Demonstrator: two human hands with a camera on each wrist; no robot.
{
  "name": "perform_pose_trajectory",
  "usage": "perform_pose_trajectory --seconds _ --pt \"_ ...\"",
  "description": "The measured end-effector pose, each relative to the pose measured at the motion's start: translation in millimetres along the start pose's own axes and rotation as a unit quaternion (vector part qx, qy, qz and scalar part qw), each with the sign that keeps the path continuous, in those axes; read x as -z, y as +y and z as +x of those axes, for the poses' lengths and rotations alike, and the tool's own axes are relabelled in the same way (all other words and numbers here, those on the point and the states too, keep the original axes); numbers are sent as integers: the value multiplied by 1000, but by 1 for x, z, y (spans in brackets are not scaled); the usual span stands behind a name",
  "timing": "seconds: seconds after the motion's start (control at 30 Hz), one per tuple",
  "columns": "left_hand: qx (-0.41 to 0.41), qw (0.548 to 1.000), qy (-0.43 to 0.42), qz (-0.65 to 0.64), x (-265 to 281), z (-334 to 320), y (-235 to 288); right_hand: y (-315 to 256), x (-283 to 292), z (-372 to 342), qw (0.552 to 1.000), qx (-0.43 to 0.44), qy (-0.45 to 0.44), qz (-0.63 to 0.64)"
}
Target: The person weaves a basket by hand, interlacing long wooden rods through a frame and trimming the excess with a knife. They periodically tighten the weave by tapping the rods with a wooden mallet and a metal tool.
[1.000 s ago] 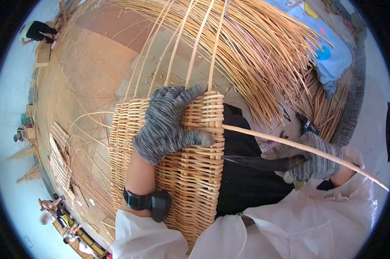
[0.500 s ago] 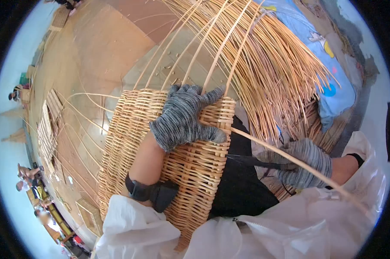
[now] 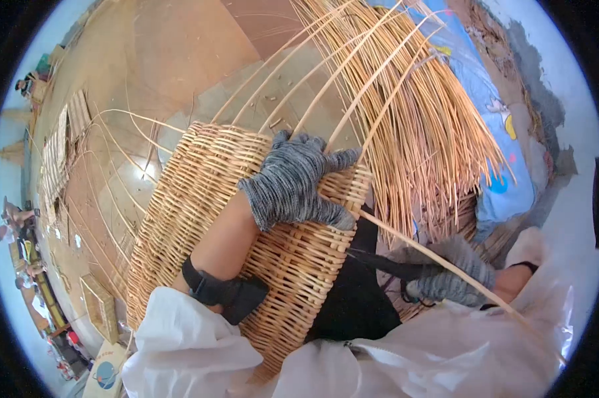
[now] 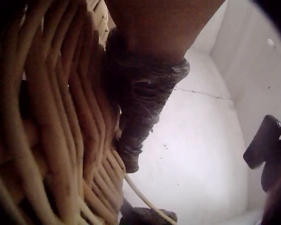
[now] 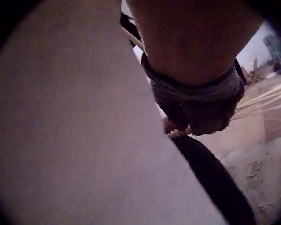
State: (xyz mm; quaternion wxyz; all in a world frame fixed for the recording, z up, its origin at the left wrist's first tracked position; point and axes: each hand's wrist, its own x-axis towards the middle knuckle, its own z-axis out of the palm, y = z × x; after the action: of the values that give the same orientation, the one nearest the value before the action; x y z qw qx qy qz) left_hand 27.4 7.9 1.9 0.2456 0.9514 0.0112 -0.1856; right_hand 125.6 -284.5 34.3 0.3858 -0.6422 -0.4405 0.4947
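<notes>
A woven wicker panel (image 3: 186, 192) leans across the lap, with long upright rods (image 3: 319, 99) rising from its top edge. My gloved left hand (image 3: 293, 176) grips that edge near the right corner, thumb on the near face and other fingers bent over the top. A single willow rod (image 3: 419, 245) sticks out of the panel's right side, below the left thumb, and slants down to the right. Behind this rod, my gloved right hand (image 3: 455, 272) holds a dark, flat-bladed tool (image 3: 392, 266) pointing at the panel's side. In the right wrist view, the sleeve fills much of the picture.
A large bundle of willow rods (image 3: 419, 126) lies beyond the panel on a blue cloth (image 3: 505, 192). Slatted panels (image 3: 57, 152) and a wooden frame (image 3: 99, 308) are on the floor at left. People (image 3: 17, 219) sit along the far left wall.
The head view has swung, so the panel appears more tilted and the bundle farther right. My left hand keeps its hold; my right hand appears lower, still holding the dark tool.
</notes>
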Motion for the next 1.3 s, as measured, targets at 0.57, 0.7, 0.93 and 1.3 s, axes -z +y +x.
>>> perform_pose_trajectory --seconds 0.57,0.7,0.93,1.3 --pt "-7 996 78 41 -3 1 -9 67 2 36 939 120 -33 -320" --pt "1 999 46 19 -7 3 -7 61 -1 36 990 6 6 -140" --pt "14 998 55 -1 -5 3 -7 2 20 35 975 -202 -76 50" --pt "2 998 65 10 -5 3 -6 38 -3 27 989 -89 -27 111"
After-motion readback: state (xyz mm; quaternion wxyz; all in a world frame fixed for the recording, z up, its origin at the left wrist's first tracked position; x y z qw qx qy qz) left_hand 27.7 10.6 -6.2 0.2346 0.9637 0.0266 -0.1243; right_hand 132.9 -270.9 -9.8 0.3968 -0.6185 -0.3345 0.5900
